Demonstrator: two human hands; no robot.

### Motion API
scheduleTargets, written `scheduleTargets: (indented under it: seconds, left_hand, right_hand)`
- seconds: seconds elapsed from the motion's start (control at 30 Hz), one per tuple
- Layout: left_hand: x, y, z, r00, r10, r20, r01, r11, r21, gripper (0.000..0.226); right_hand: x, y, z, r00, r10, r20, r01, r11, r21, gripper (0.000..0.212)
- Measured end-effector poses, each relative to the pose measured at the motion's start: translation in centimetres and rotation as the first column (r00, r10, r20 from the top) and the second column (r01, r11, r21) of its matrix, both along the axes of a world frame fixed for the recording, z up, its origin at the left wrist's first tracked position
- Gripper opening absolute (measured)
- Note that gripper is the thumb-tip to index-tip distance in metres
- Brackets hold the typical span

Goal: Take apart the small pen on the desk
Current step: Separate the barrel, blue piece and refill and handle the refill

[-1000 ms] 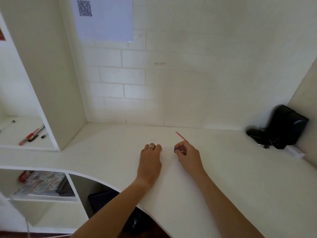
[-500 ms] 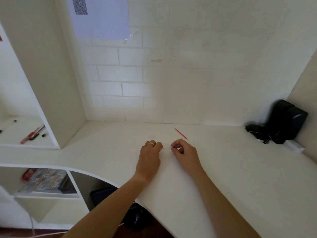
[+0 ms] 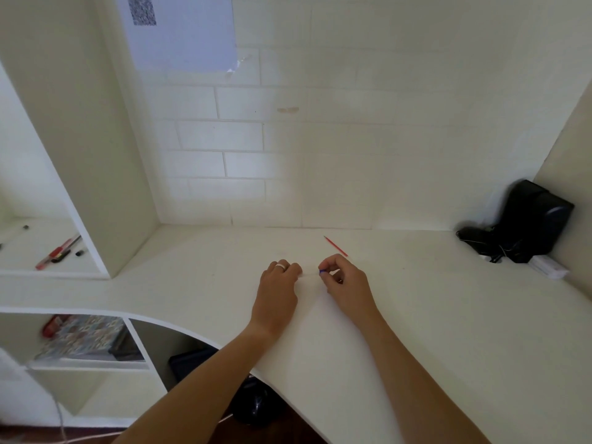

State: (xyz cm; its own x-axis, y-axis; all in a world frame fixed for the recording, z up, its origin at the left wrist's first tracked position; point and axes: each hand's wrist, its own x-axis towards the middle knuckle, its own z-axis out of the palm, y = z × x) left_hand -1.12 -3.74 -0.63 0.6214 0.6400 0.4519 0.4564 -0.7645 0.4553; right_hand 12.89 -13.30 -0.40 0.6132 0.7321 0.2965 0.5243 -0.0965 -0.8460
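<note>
Hands meet low over the white surface [image 3: 416, 315]: the left hand [image 3: 278, 291] and right hand [image 3: 347, 283] pinch opposite ends of a clear pen barrel [image 3: 309, 274], its blue end [image 3: 322, 271] at the right fingertips. Just beyond the right hand lies a thin red refill [image 3: 335, 246].

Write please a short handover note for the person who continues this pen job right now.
Left hand: on the desk, closed on one end of the clear pen barrel.
Right hand: pinching the small blue piece at the barrel's other end.
Done: the red refill already lies loose behind the right hand.
Left: pull off the blue piece, then lay the parts down apart.
</note>
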Motion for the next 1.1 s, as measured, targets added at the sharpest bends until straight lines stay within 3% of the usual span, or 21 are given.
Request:
scheduleTargets:
  seconds: [0.43, 0.6, 0.77, 0.93, 1.1]
  left_hand:
    - [-0.3, -0.1, 0.1, 0.999, 0.005, 0.049, -0.005, 1.000, -0.017, 0.034]
    - [-0.2, -0.2, 0.0, 0.999, -0.020, 0.041, 0.019, 1.000, 0.019, 0.034]
    - [-0.2, -0.4, 0.3, 0.999, 0.006, 0.053, -0.007, 1.000, 0.023, 0.040]
    - [-0.3, -0.4, 0.3, 0.998, -0.008, 0.059, 0.007, 1.000, 0.023, 0.036]
    - [-0.3, -0.4, 0.3, 0.999, -0.011, 0.051, 0.010, 1.000, 0.015, 0.038]
  right_hand:
    - [-0.3, -0.4, 0.4, 0.991, 0.028, -0.131, -0.022, 0.999, 0.046, 0.010]
    - [-0.7, 0.2, 0.3, 0.995, -0.082, -0.051, 0.081, 0.996, -0.027, 0.039]
    - [-0.8, 0.3, 0.7, 0.997, -0.073, 0.015, 0.073, 0.997, -0.021, 0.015]
    - [-0.7, 0.5, 0.2, 0.996, -0.088, 0.027, 0.089, 0.994, -0.067, 0.038]
    - [-0.6, 0.4, 0.4, 0.998, -0.051, 0.036, 0.053, 0.996, -0.067, 0.021]
